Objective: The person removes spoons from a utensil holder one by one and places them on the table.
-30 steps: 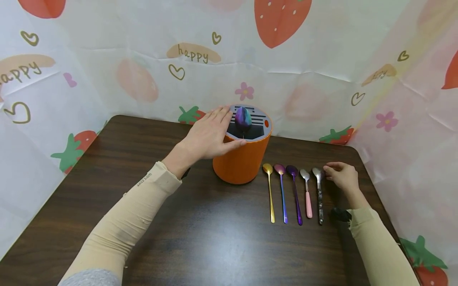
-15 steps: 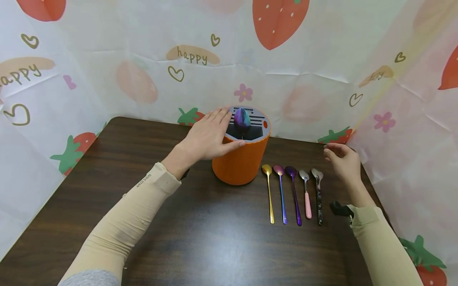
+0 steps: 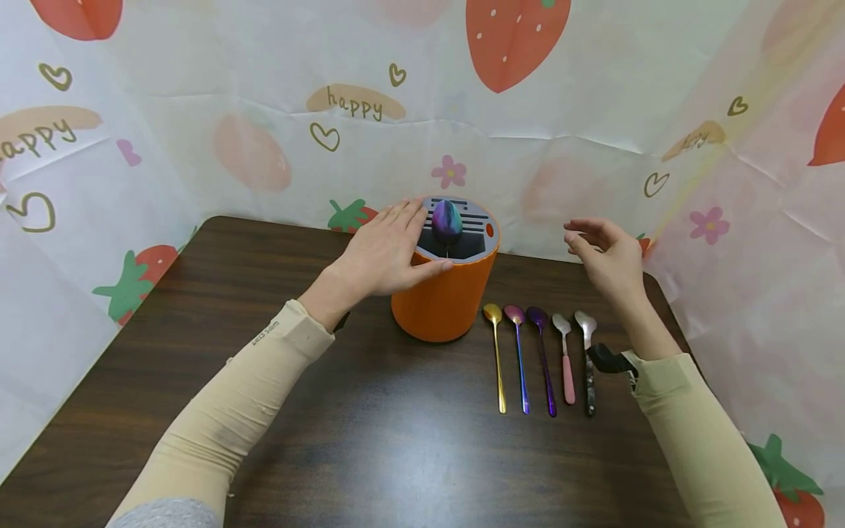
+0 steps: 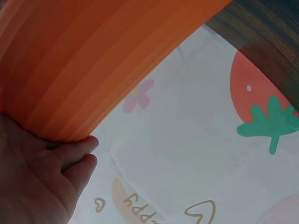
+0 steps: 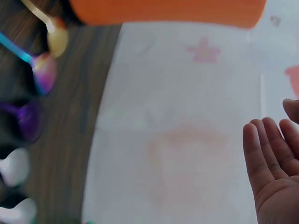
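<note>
An orange cylindrical holder point(image 3: 444, 304) with a grey slotted top stands near the back of the table. One spoon with a purple-blue bowl point(image 3: 447, 222) pokes up from its opening. My left hand point(image 3: 383, 253) rests on the holder's left rim, fingers straight and thumb along the front edge. Raised above the right side of the table, my right hand point(image 3: 610, 264) holds nothing; its fingers are extended in the right wrist view. Below it lie a gold spoon point(image 3: 492, 313), a pink-blue spoon point(image 3: 515, 314), a purple spoon point(image 3: 538, 317), a pink-handled spoon point(image 3: 568, 380) and a dark marbled-handled spoon point(image 3: 586, 322).
The dark wood table point(image 3: 370, 425) ends at a white printed curtain point(image 3: 264, 88) behind and on both sides. The spoons lie side by side in a row, bowls toward the back, right of the holder.
My right hand has lifted from beside the marbled-handled spoon, rising and then shifting left toward the holder. My left hand stays on the holder, and the spoons lie where they were.
</note>
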A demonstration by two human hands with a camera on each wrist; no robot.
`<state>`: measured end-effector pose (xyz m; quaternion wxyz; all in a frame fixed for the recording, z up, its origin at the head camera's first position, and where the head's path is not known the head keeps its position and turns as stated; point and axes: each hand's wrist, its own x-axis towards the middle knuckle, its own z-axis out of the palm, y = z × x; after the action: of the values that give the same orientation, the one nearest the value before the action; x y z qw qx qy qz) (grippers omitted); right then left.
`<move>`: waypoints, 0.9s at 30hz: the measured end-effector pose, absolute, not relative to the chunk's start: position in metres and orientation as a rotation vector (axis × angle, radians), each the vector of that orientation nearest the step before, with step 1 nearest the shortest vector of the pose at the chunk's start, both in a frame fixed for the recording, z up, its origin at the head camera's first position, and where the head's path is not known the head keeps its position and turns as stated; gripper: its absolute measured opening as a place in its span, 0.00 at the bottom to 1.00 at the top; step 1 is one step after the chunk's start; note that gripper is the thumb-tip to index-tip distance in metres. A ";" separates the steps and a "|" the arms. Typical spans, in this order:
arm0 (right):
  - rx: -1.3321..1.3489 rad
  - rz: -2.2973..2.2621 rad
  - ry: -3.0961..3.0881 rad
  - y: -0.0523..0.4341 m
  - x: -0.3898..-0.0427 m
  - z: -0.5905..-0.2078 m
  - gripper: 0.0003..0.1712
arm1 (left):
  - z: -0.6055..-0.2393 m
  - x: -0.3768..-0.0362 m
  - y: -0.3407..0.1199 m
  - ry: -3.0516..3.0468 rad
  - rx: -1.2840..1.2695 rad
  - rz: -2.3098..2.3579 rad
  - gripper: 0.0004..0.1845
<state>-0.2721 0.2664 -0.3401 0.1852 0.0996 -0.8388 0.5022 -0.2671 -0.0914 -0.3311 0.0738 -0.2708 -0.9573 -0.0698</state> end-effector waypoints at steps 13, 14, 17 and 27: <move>0.549 1.387 -2.369 0.207 -0.277 -0.306 0.15 | -0.331 -0.267 -0.092 -2.888 -0.807 -0.217 0.57; 0.563 1.383 -2.375 0.203 -0.277 -0.305 0.15 | -0.331 -0.267 -0.092 -2.887 -0.806 -0.216 0.57; 0.605 1.361 -2.400 0.193 -0.277 -0.301 0.16 | -0.332 -0.268 -0.092 -2.886 -0.804 -0.218 0.57; 0.735 1.320 -2.472 0.160 -0.281 -0.297 0.18 | -0.331 -0.269 -0.091 -2.893 -0.805 -0.231 0.57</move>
<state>-0.2807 0.1603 -0.2973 0.1217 0.2518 -0.8469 0.4522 -0.2690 -0.0914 -0.3314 0.0650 -0.2669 -0.9585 -0.0765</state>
